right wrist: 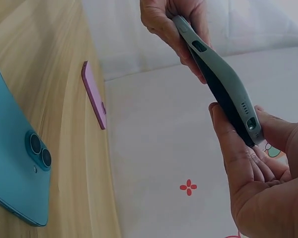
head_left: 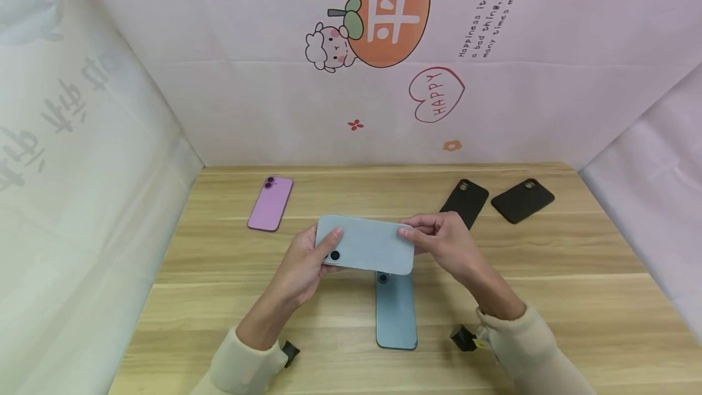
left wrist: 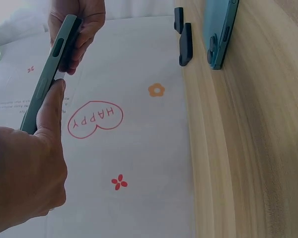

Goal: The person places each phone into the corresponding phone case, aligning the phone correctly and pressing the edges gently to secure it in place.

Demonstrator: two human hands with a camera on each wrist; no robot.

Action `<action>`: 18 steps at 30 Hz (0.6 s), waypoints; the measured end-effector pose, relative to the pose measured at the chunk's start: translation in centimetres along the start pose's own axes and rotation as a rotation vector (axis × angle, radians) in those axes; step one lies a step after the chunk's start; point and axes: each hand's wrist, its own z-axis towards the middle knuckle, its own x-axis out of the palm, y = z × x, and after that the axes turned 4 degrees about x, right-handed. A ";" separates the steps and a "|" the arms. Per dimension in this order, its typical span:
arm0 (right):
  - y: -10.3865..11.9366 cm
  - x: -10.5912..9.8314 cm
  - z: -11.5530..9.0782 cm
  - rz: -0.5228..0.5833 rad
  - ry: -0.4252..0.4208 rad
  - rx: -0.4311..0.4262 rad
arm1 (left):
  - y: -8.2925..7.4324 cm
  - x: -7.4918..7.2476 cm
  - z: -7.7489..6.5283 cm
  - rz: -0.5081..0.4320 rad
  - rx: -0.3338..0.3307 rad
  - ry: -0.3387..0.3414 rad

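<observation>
A pale blue phone case (head_left: 368, 242) is held sideways above the table between both hands. My left hand (head_left: 298, 267) grips the end with the round camera opening, thumb across the back and fingers underneath. At the other end my right hand (head_left: 446, 242) pinches it, thumb on the back and fingers behind. In the right wrist view the case (right wrist: 228, 74) shows bowed sides with cut-outs, and a dark layer lies along its inner face. A blue phone (head_left: 396, 316) lies on the table just below, its top overlapped by the case in the head view.
A pink phone (head_left: 270, 204) lies at the back left of the wooden table (head_left: 219, 309). Two black phone cases, one nearer the middle (head_left: 465, 200) and one farther right (head_left: 523, 201), lie at the back right. Printed white cloth (head_left: 263, 96) hangs behind and at both sides.
</observation>
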 end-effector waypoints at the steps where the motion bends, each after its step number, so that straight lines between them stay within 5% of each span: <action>1: 0.0 0.0 0.0 0.001 0.002 0.000 | 0.0 0.0 0.0 0.002 0.001 -0.002; 18: -0.5 -0.1 0.4 0.085 0.033 0.031 | -0.1 0.5 -0.3 0.001 0.033 -0.051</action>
